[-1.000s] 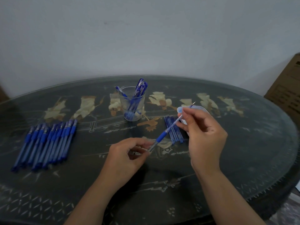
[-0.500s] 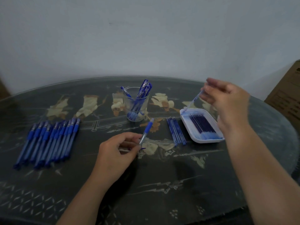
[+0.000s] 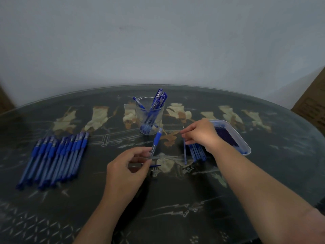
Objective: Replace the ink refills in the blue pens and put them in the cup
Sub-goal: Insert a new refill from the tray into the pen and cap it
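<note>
My left hand (image 3: 129,167) pinches the lower end of a clear pen barrel with a blue grip (image 3: 155,142), which tilts up toward the glass cup (image 3: 142,114). Several blue pens stand in that cup. A small blue pen part (image 3: 155,165) lies on the table just right of my left fingers. My right hand (image 3: 201,134) is low over a pile of loose refills (image 3: 197,153), its fingertips pinching the top of one thin blue refill (image 3: 185,152) at the pile's left edge. A row of several blue pens (image 3: 56,155) lies at the left.
A white plastic tray (image 3: 246,147) holding dark blue refills (image 3: 226,136) sits just right of my right hand. The dark oval glass-topped table (image 3: 175,199) has a wall behind it. A cardboard box (image 3: 313,106) stands off its right edge.
My right hand drew the thin refill out of the pen, lifted it away to the right, then came down to the refill pile. My left hand kept hold of the barrel and tilted it upright.
</note>
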The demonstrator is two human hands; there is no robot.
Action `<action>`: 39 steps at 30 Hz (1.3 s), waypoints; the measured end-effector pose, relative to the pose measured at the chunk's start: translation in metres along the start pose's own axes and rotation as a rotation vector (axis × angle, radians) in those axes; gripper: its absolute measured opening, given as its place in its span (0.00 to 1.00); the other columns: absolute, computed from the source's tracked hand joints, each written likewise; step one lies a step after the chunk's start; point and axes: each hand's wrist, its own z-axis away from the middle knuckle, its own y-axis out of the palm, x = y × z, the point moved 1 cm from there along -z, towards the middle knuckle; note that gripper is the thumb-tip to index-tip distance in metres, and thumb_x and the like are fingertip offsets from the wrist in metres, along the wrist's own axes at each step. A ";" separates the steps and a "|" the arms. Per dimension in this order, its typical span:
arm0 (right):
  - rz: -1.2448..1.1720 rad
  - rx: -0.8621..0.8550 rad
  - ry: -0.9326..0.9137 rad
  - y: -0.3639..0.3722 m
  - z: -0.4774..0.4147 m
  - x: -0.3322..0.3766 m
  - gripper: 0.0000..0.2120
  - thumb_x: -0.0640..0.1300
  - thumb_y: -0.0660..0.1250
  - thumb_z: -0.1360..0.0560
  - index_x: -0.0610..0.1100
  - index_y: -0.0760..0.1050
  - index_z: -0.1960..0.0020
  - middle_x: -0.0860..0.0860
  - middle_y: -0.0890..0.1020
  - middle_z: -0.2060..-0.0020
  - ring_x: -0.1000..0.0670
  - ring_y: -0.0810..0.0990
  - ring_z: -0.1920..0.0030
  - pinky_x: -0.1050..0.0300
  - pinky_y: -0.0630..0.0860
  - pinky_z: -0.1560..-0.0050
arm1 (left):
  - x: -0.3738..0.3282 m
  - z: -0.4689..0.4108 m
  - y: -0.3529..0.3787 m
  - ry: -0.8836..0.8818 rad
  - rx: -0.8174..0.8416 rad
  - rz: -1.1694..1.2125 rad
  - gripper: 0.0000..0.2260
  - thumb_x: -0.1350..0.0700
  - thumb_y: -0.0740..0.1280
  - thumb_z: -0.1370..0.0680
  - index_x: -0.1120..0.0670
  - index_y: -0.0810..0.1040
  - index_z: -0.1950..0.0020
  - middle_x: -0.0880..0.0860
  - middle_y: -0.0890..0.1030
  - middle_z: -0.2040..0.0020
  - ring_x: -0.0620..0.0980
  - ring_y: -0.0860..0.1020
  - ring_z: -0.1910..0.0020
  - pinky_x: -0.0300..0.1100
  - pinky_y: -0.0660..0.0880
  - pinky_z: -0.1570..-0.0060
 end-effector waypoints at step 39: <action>0.382 -0.212 -0.173 0.017 -0.008 -0.015 0.07 0.36 0.69 0.23 0.42 0.85 0.50 0.46 0.85 0.50 0.48 0.81 0.48 0.63 0.72 0.51 | 0.001 -0.001 0.002 0.005 0.004 -0.021 0.17 0.68 0.75 0.30 0.48 0.84 0.49 0.46 0.84 0.56 0.44 0.83 0.57 0.30 0.77 0.58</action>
